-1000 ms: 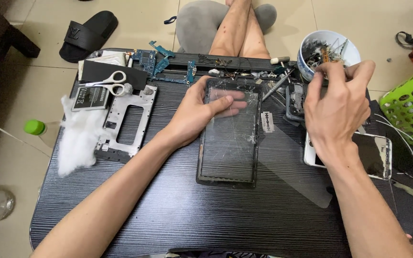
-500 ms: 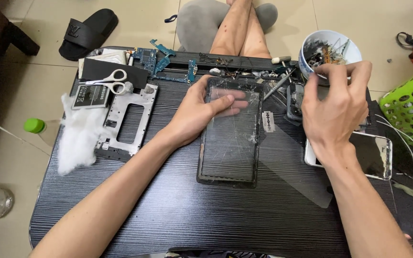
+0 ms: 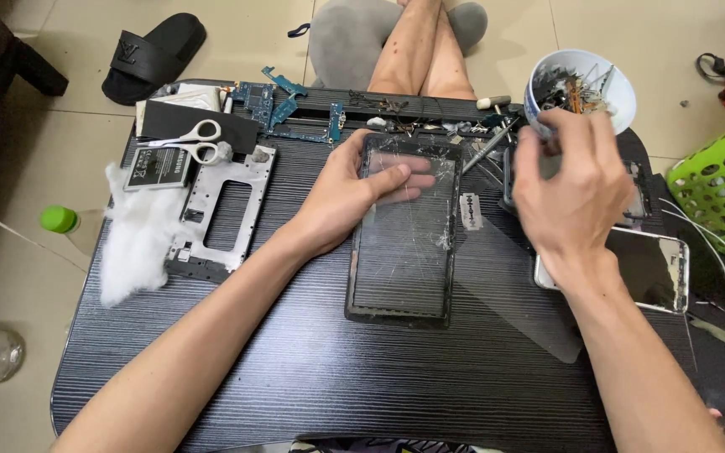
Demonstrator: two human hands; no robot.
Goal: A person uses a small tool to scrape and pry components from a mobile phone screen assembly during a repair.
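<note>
Lifting right hand (image 3: 572, 193) toward cup (image 3: 581, 84), left hand (image 3: 354, 197) unmoved

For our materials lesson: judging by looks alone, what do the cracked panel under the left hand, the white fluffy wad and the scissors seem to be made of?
Cracked panel: probably glass, glossy and see-through, with fine branching cracks, in a dark frame; the left hand rests on it.
White fluffy wad: looks like cotton wool, matt and fibrous with ragged edges.
Scissors: shiny, likely metal blades, and smooth white handles, probably plastic.
</note>
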